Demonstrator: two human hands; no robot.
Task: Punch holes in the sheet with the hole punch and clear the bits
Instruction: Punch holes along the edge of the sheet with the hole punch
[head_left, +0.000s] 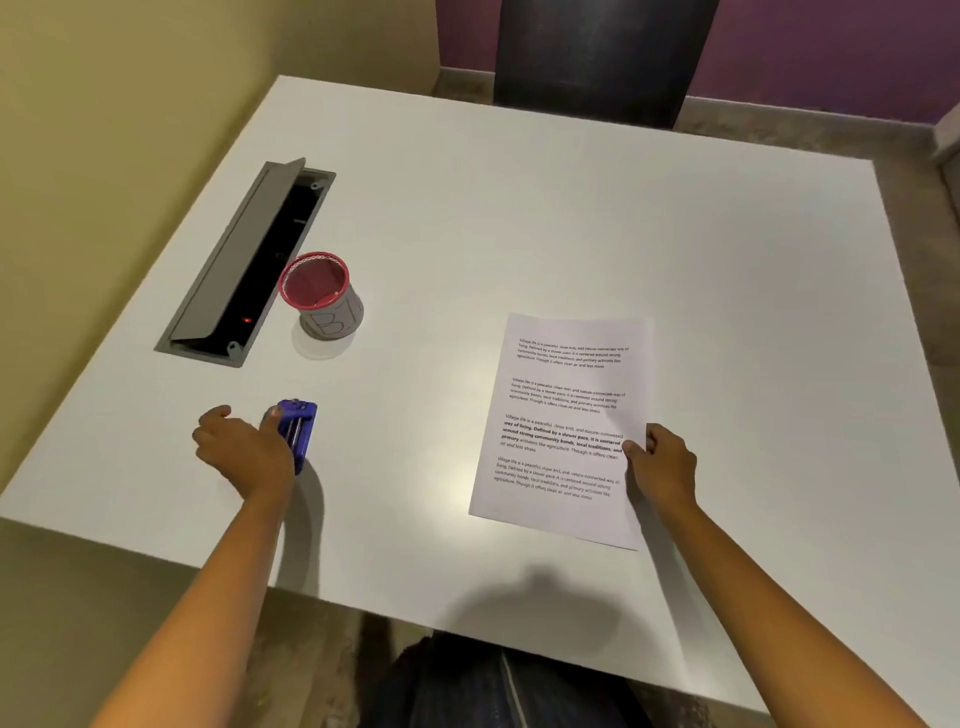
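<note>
Left hand (244, 447) is wrapped round the hole punch (297, 428), well left of the sheet (563, 426) on the desk (519, 234). Right hand (662, 462) pinches the sheet's right edge. Its long axis runs away from me, free left edge facing the hole punch.

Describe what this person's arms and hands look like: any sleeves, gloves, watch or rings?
Both forearms are bare up to the picture's edge, so no sleeves show. The left hand and the right hand wear no gloves, and no watch, bracelet or ring is visible.
</note>
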